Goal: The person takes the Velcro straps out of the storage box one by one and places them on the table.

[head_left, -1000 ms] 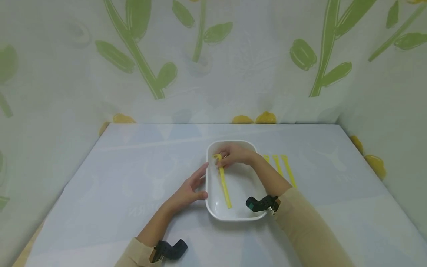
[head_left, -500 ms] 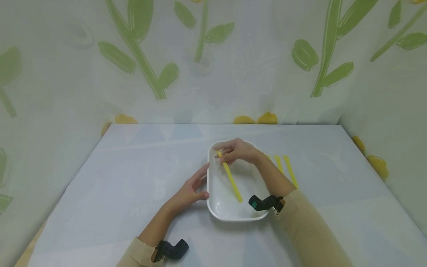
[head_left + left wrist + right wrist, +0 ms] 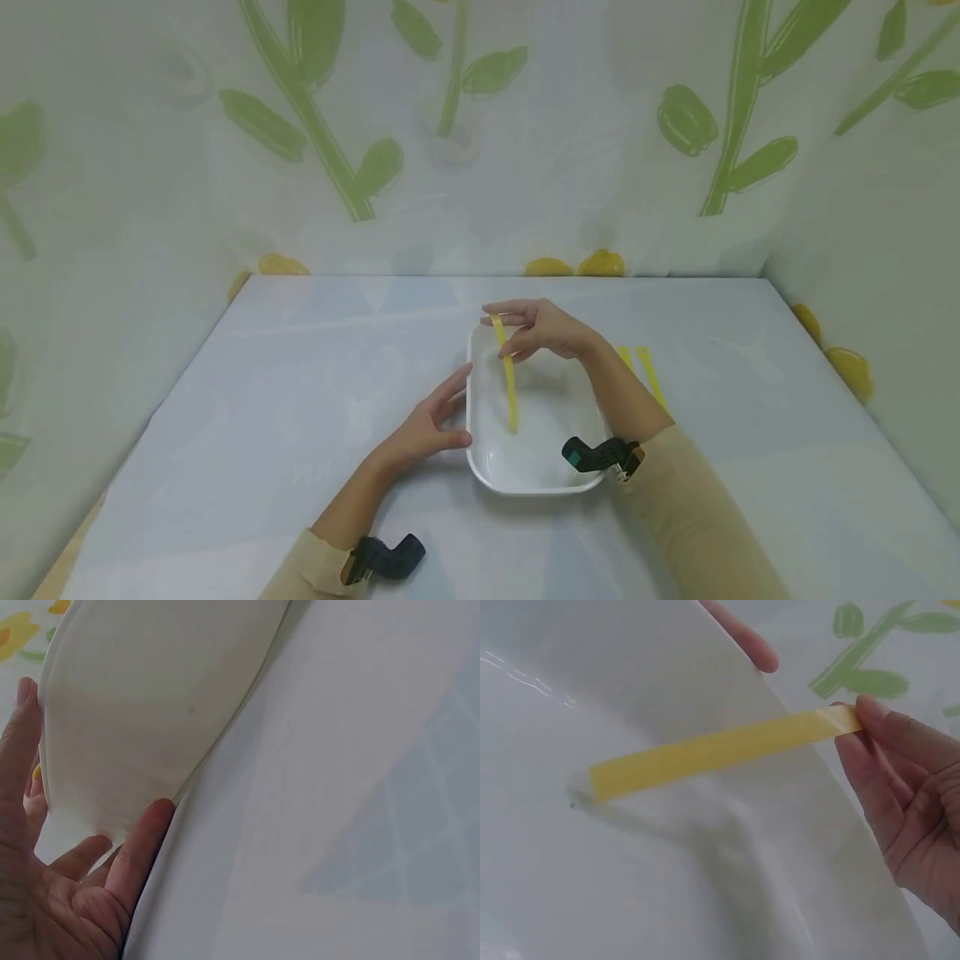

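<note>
In the head view, a white tray (image 3: pixel 536 491) with rounded corners stands on the table. My right hand (image 3: pixel 551 327) is over its far end and pinches a flat yellow strip (image 3: pixel 512 392) by the upper end. The strip slants down over the tray; in the right wrist view the strip (image 3: pixel 712 754) runs leftward from my fingertips, its free end just above the tray floor (image 3: pixel 547 892). My left hand (image 3: pixel 429 427) rests at the tray's left side, fingers spread. In the left wrist view its thumb and fingertips touch the tray's outer wall (image 3: pixel 150 697).
More yellow strips (image 3: pixel 651 377) lie on the table just right of the tray, partly hidden by my right forearm. The white table (image 3: pixel 285 375) meets a pale wall (image 3: pixel 555 167) painted with green stems at the back.
My right hand has lifted and moved away from me toward the tray's far rim, carrying the yellow strip, which has swung and risen. The left hand has stayed at the tray's side.
</note>
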### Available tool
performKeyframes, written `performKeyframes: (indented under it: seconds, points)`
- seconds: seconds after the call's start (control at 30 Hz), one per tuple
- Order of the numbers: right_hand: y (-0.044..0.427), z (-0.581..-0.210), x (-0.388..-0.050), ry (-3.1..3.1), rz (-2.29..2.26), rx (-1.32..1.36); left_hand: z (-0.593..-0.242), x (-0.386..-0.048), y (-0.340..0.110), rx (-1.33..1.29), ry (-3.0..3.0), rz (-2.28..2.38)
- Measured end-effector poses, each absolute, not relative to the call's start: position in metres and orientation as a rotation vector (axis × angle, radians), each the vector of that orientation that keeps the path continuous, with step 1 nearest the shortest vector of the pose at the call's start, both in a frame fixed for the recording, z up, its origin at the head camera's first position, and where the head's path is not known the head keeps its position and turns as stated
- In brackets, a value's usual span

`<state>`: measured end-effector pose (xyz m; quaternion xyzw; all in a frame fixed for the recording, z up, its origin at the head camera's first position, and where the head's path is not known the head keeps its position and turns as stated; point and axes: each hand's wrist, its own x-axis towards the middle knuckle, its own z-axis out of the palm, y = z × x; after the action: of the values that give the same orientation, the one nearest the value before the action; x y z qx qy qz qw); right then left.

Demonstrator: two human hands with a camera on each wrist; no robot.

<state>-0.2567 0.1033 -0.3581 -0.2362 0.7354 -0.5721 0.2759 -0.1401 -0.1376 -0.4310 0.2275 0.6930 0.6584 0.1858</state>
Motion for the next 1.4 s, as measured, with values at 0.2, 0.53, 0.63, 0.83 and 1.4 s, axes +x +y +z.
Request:
performKeyframes:
  seconds: [0.2,0.53,0.63,0.83,1.4]
  points:
    - [0.107,-0.347,-0.255,1.954,-1.546,-0.658,-0.429,-0.140,-0.137,0.627,1.963,1.834]
    - [0.122,-0.324,-0.248,1.927,-1.528,-0.748,-0.431,-0.140,-0.136,0.624,1.987,1.828]
    - [0.127,-0.318,-0.246,1.969,-1.497,-0.756,-0.430,-0.140,-0.136,0.622,1.996,1.821]
    - [0.142,-0.310,-0.241,2.025,-1.490,-0.784,-0.430,-0.139,-0.137,0.653,1.993,1.837]
    - [0.197,-0.307,-0.231,2.078,-1.595,-0.699,-0.430,-0.139,-0.136,0.653,2.033,1.825]
